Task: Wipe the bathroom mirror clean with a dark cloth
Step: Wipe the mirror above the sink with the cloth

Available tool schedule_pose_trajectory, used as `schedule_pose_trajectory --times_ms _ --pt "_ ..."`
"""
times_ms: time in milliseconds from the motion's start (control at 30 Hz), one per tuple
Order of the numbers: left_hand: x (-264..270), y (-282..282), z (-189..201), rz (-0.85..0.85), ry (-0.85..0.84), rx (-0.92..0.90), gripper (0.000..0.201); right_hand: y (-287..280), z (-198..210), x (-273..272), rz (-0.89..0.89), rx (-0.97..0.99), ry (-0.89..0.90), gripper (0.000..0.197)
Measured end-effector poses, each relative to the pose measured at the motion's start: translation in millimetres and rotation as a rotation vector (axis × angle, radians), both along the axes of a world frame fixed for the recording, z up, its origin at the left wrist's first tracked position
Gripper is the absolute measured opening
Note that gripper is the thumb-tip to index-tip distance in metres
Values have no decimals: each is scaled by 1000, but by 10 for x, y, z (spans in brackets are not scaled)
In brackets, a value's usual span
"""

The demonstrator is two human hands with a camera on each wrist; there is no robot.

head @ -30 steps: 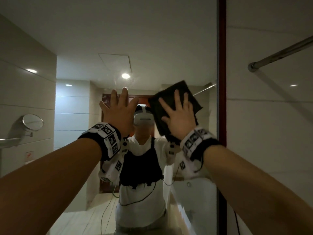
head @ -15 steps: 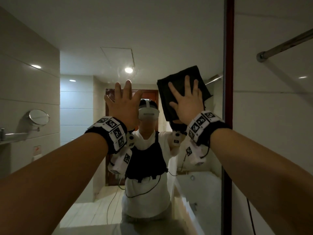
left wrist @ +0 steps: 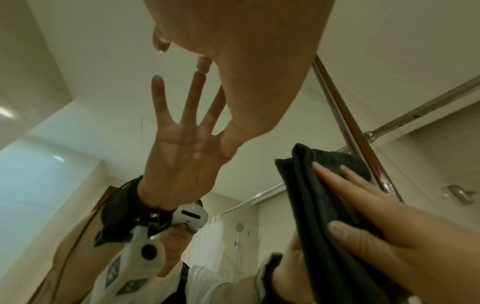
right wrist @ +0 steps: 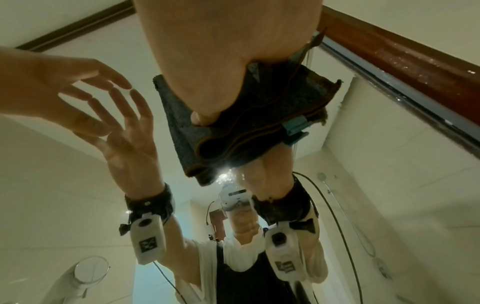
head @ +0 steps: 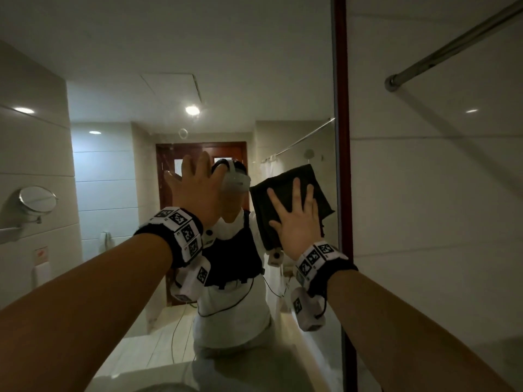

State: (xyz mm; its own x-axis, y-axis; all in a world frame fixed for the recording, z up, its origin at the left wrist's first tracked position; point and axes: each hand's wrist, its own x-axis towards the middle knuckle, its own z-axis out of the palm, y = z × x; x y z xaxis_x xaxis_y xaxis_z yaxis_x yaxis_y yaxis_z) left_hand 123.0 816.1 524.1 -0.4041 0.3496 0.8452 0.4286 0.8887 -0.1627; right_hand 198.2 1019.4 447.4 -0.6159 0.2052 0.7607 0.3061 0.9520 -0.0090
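Observation:
The wall mirror [head: 198, 66] fills the left and middle of the head view, bounded on the right by a red-brown frame [head: 339, 108]. My right hand [head: 297, 222] presses a folded dark cloth [head: 314, 182] flat against the glass close to that frame, fingers straight and spread. In the right wrist view the cloth [right wrist: 249, 127] shows as several folded layers under the palm [right wrist: 221, 61]. My left hand [head: 198, 190] lies flat on the glass to the left and slightly higher, fingers straight, holding nothing. The left wrist view shows the left hand [left wrist: 233, 61] meeting its reflection.
A tiled wall [head: 424, 222] stands right of the frame, with a metal shower rail [head: 452, 43] coming out of it overhead. The mirror reflects me, a door, a bathtub and a round wall mirror [head: 38, 202]. A pale counter edge [head: 169, 374] lies below.
My right hand has slid the cloth down the glass and nearer the right frame; it now sits lower than the left hand. The left hand stays flat on the mirror.

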Motion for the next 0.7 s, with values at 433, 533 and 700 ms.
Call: schedule_pose_trajectory --times_ms 433,533,700 --pt "-77 -2 -10 -8 80 38 66 419 -104 109 -43 -115 107 72" --pt "-91 -7 -13 -5 105 32 67 420 -80 84 -47 -111 127 72" --pt "-93 -17 -10 8 111 1 73 430 198 38 -38 -113 164 71"
